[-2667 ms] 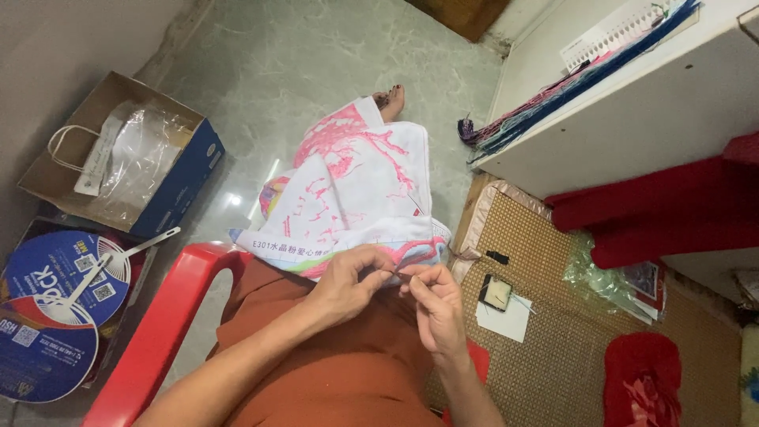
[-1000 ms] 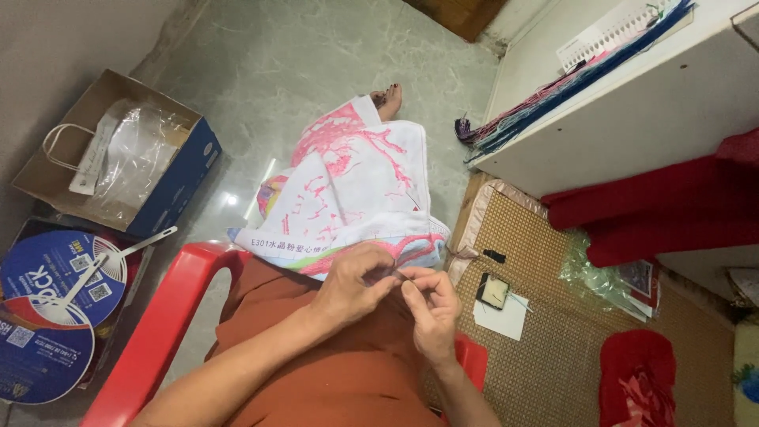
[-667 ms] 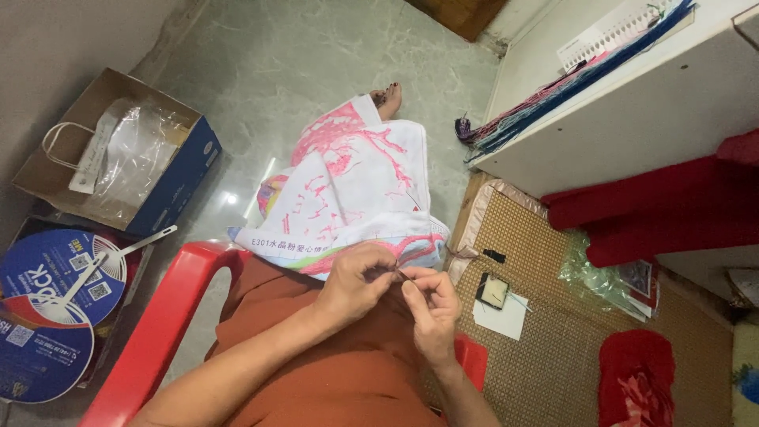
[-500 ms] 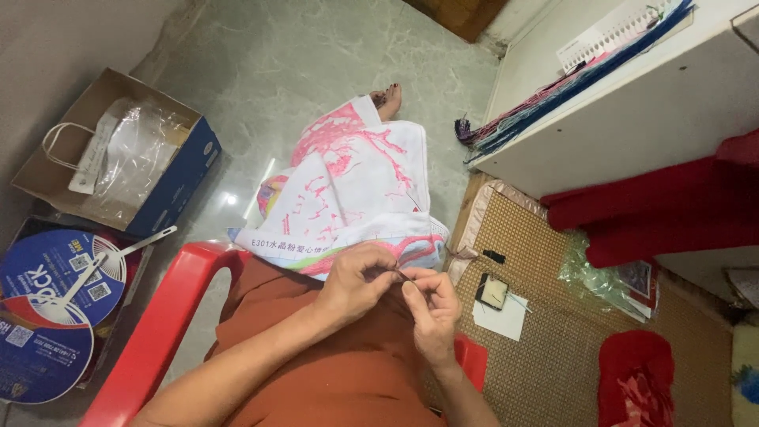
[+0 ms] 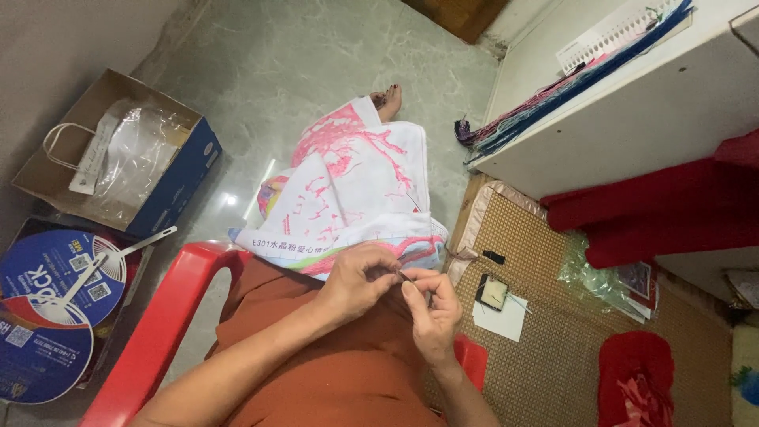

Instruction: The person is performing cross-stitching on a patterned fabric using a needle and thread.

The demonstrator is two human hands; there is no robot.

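- Fabric (image 5: 356, 198), white with pink printed pattern, lay draped over the person's lap and knee, near edge just under both hands.
- Left hand (image 5: 360, 277) curled, fingertips pinched together at the fabric's near edge, touching the right hand's fingertips.
- Right hand (image 5: 433, 312) also pinched, thumb and forefinger closed on something thin and dark; too small to tell what it was.
- Orange garment (image 5: 332, 372) covered the lap beneath the hands.
- Bare foot (image 5: 389, 99) stuck out past the far edge of the fabric, on the greenish stone floor (image 5: 316, 55).
- Red plastic chair (image 5: 158, 332) arm ran along the person's left side.
- Woven mat (image 5: 553, 340) lay to the right; small black-framed square item (image 5: 493, 292) sat on a white paper (image 5: 500, 316) there, near the right hand.
- Bundle of coloured threads (image 5: 553, 103) hung along the edge of the white table (image 5: 632, 119), well apart from the hands.
- Blue cardboard box (image 5: 126, 174) with clear plastic and a paper bag inside stood on the left.
- Blue round hand fans (image 5: 55, 300) lay beside the box.
- Red cushion-like items (image 5: 664, 213) lay under the table.
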